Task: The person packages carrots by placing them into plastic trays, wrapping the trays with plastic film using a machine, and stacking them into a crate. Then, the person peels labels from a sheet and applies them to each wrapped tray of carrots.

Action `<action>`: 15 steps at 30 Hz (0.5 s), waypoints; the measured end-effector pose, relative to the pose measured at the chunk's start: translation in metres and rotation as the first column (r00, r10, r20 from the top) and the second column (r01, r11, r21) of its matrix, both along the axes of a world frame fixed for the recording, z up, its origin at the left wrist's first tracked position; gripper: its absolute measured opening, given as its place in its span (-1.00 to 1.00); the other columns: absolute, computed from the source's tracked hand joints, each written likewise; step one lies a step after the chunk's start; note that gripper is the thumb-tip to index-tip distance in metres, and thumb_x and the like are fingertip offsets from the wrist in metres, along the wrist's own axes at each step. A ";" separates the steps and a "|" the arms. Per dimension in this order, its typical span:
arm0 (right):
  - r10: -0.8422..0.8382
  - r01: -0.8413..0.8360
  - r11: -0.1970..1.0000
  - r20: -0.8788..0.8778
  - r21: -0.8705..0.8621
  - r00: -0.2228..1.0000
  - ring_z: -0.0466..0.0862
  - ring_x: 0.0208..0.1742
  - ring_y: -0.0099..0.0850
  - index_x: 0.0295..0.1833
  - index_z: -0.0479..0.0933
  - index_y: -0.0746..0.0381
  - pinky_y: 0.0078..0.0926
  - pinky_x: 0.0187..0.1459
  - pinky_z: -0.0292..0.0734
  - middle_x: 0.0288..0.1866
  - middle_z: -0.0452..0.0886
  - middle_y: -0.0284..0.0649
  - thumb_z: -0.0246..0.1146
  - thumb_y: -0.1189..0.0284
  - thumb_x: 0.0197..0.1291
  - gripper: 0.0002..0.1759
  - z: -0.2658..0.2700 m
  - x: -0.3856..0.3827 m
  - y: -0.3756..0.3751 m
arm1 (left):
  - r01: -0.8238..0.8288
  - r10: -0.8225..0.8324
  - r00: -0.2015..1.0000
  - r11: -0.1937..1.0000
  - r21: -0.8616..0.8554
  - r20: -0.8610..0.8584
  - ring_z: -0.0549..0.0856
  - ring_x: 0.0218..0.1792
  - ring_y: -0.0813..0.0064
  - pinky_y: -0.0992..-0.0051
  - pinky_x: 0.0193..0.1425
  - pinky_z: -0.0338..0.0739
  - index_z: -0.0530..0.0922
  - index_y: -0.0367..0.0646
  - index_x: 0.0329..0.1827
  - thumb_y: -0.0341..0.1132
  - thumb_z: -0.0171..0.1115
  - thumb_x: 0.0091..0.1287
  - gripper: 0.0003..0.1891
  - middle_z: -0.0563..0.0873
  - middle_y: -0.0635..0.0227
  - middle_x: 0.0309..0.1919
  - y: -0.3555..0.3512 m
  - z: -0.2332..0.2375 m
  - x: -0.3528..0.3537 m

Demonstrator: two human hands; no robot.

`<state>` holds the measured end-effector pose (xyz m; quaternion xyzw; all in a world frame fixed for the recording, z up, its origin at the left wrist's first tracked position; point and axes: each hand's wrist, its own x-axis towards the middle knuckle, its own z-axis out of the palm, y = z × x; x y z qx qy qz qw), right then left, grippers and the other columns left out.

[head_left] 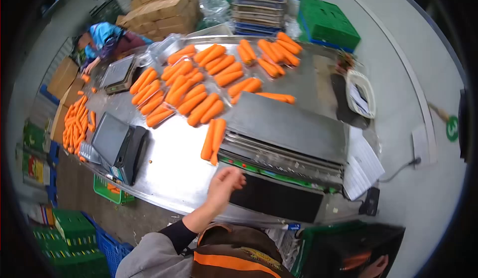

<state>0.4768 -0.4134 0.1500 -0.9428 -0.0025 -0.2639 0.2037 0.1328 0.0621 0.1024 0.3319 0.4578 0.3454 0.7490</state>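
My left hand [225,188] is over the front edge of a wrapping machine [284,128] with a flat grey top, its fingers curled loosely inward and nothing visible in them. Just beyond it, a pack of carrots [213,139] lies against the machine's left side. At the lower right, my right hand [376,267] shows only in part, low over a dark crate [318,243] with a green rim. Carrots [356,260] are beside that hand; whether it grips them cannot be made out. Many wrapped carrot packs [189,88] cover the back of the steel table [167,166].
Two scales [112,138] [118,73] stand on the left, near a heap of loose carrots [75,123]. Another person [107,39] bends at the far left. Papers [361,163] and a white basket [361,93] lie right. Behind are cardboard boxes [162,14] and stacked trays [259,9].
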 end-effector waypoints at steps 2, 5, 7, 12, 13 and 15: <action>0.277 -0.277 0.937 0.030 0.210 0.960 0.59 0.07 -0.26 0.18 0.49 0.40 -0.37 0.15 0.47 0.11 0.59 -0.05 0.18 0.31 0.40 -0.59 0.027 0.010 0.089 | -0.267 0.279 0.956 0.956 0.119 -0.096 0.60 -0.36 0.64 0.63 -0.25 0.47 0.57 -0.18 -0.15 -0.25 0.20 0.43 -0.83 0.65 0.41 -0.36 0.053 -0.030 -0.047; 0.636 -0.443 0.654 -0.130 0.613 0.760 0.55 -0.08 -0.52 0.19 0.49 0.34 -0.54 -0.05 0.48 0.00 0.57 -0.28 0.15 0.34 0.42 -0.64 0.038 -0.020 0.279 | -0.513 0.516 0.801 0.853 0.097 -0.305 0.59 -0.22 0.60 0.54 -0.17 0.49 0.53 -0.14 -0.09 -0.21 0.19 0.42 -0.80 0.62 0.41 -0.25 0.125 -0.095 -0.109; 0.885 -0.532 0.440 -0.252 0.723 0.391 0.62 -0.14 -0.50 0.13 0.51 0.32 -0.55 -0.08 0.55 -0.07 0.59 -0.22 0.16 0.38 0.38 -0.69 0.043 -0.061 0.420 | -0.519 0.519 0.784 0.849 0.101 -0.341 0.58 -0.09 0.49 0.44 -0.03 0.51 0.49 -0.20 0.03 -0.17 0.16 0.41 -0.70 0.60 0.32 -0.10 0.166 -0.135 -0.136; 0.837 -0.446 0.082 -0.304 0.891 -0.455 0.65 -0.08 -0.52 0.17 0.48 0.31 -0.59 -0.08 0.55 -0.07 0.63 -0.26 0.24 0.43 0.34 -0.66 -0.030 -0.178 0.700 | -0.642 0.656 0.686 0.749 0.162 -0.315 0.54 -0.12 0.52 0.48 -0.05 0.51 0.44 -0.25 0.16 -0.19 0.20 0.42 -0.62 0.55 0.33 -0.09 0.279 -0.141 -0.154; 0.792 -0.358 0.132 -0.316 0.924 -0.523 0.65 -0.09 -0.51 0.15 0.50 0.31 -0.59 -0.08 0.56 -0.08 0.64 -0.24 0.24 0.42 0.34 -0.68 -0.062 -0.195 0.749 | -0.697 0.692 0.675 0.712 0.088 -0.254 0.51 -0.20 0.58 0.55 -0.15 0.51 0.43 -0.26 0.15 -0.21 0.21 0.42 -0.62 0.52 0.38 -0.17 0.300 -0.139 -0.153; 0.783 -0.502 0.127 -0.397 0.856 -0.479 0.66 -0.10 -0.49 0.13 0.52 0.31 -0.55 -0.08 0.56 -0.08 0.66 -0.21 0.21 0.42 0.34 -0.70 -0.116 -0.230 0.834 | -0.732 0.712 0.659 0.681 0.009 -0.244 0.47 -0.32 0.63 0.61 -0.26 0.46 0.44 -0.26 0.11 -0.20 0.22 0.42 -0.64 0.48 0.43 -0.29 0.330 -0.152 -0.154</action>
